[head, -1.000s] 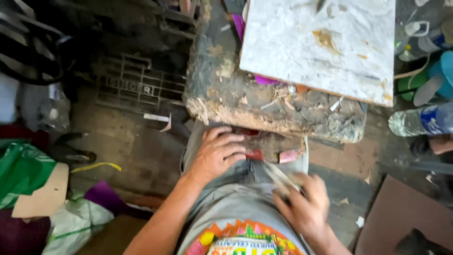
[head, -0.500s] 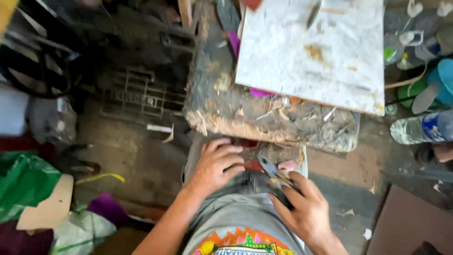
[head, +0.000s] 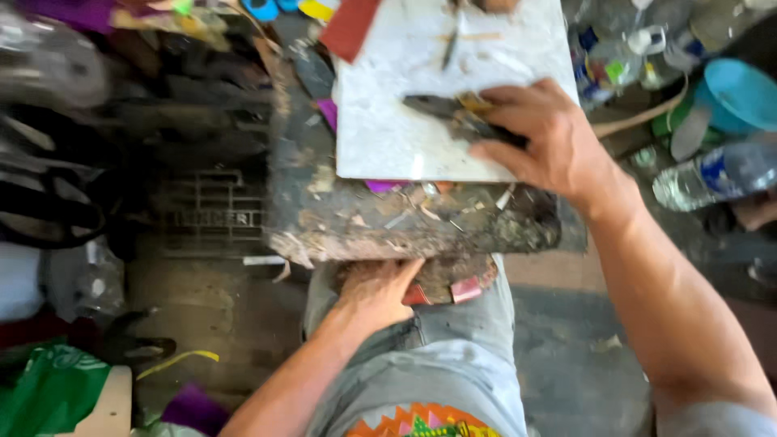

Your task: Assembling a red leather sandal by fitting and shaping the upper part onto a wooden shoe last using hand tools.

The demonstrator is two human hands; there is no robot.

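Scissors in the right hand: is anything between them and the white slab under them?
Nothing visible. The right hand holds the scissors directly over a bare part of the white slab; whether they touch it cannot be told. A thin dark tool lies farther up the slab, apart. The left hand is under the block's near edge.

Dirty concrete floor [head: 566, 380], scattered clutter

Plastic bottle [head: 712, 174], teal bowl [head: 740, 93] (blurred), green bag [head: 48, 388]
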